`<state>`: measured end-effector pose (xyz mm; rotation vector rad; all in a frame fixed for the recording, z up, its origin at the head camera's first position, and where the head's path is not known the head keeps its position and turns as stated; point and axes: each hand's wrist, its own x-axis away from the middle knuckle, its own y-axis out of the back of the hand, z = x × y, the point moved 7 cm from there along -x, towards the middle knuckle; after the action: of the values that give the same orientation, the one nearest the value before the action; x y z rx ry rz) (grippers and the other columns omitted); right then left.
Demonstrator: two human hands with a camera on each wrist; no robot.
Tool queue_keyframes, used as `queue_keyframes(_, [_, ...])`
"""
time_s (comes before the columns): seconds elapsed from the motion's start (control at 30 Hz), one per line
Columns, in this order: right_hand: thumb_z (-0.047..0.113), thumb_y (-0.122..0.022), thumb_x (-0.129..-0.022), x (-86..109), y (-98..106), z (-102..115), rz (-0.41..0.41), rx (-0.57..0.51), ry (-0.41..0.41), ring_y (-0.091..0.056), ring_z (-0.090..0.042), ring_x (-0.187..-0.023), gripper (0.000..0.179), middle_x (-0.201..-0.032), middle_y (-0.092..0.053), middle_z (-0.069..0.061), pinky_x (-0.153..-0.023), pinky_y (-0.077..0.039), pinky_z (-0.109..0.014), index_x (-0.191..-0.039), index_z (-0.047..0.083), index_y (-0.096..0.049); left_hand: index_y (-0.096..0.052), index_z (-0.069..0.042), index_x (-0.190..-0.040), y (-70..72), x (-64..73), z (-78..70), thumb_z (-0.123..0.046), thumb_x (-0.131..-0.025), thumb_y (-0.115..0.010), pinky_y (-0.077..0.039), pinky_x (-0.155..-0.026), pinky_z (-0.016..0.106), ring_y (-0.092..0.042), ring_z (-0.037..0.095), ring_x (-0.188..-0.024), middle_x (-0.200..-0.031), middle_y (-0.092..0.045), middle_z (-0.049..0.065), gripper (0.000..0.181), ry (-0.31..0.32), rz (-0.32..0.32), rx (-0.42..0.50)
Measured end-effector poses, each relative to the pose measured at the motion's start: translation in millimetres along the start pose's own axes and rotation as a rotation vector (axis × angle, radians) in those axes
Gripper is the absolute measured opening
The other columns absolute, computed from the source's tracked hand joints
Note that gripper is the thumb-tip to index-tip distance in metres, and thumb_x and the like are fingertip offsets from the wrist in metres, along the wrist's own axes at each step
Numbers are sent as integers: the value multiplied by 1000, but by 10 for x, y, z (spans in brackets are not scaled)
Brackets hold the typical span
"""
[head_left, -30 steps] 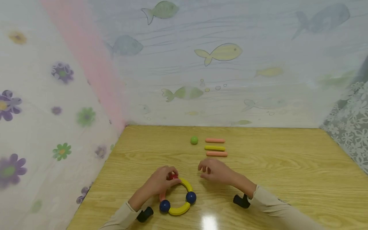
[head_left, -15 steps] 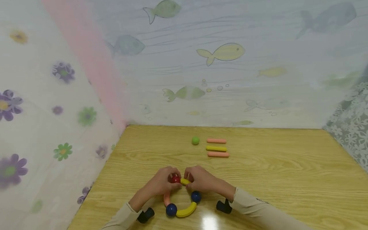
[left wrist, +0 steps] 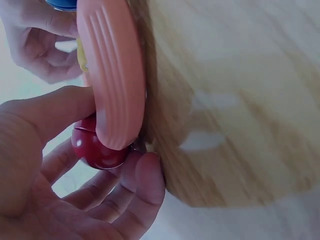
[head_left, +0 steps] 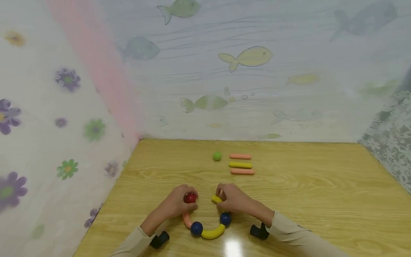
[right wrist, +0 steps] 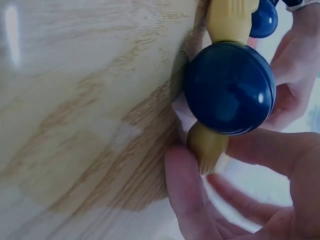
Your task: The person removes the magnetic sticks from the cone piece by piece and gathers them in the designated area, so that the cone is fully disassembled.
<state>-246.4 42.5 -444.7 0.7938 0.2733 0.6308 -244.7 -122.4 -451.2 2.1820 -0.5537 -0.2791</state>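
Note:
My left hand (head_left: 173, 204) grips a red ball (head_left: 191, 198) between thumb and fingers. A pink curved stick (left wrist: 112, 70) joins onto that ball in the left wrist view. My right hand (head_left: 237, 200) pinches a yellow curved stick (head_left: 216, 198), partly hidden by the fingers. A blue ball (right wrist: 230, 87) sits at that stick's lower end. Nearer to me, another blue ball (head_left: 196, 228) and a second yellow curved stick (head_left: 213, 232) link the two sides. Together the pieces form a loop with a gap at the far side, between the red ball and the upper yellow stick.
Farther back on the wooden table (head_left: 298, 178) lie a green ball (head_left: 217, 156), two straight pink sticks (head_left: 240, 156) and a straight yellow stick (head_left: 240, 165) between them. A wall with printed fish (head_left: 245, 57) rises behind the table, a flowered one (head_left: 67, 169) at left.
My right hand came in from the right, took hold of the upper yellow curved stick and drew it rightward off the red ball. The once-closed ring has opened there, and its blue balls have shifted right.

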Motion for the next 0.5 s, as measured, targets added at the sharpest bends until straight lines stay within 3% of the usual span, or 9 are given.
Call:
queue_keyframes(0.13, [2,-67,-79,19,36,66,2,99,148,-50,-10,-66,24,-86,-60,-3,-60,-43,-23,-102,5,-65,-66,-9,-106,5,-23,-50,-16,-81,-76,-49,-70,35,-55,20,-88,-100,-58,7,27,2,-2,5])
queue_keyframes(0.27, [-3,-63,-79,72,67,116,15,149,250,-56,-14,-79,21,-97,-62,-5,-67,-45,-24,-95,7,-71,-64,-7,-109,29,-35,-82,-12,-80,-76,-48,-73,38,-55,21,-90,-100,-57,8,32,13,-34,13])
queue_keyframes(0.5, [2,-64,-83,154,168,71,64,197,178,-42,-8,-66,10,-78,-53,0,-59,-37,-22,-84,11,-67,-59,-3,-117,34,11,-138,-9,-80,-74,-46,-70,33,-54,18,-82,-98,-57,8,40,31,-71,33])
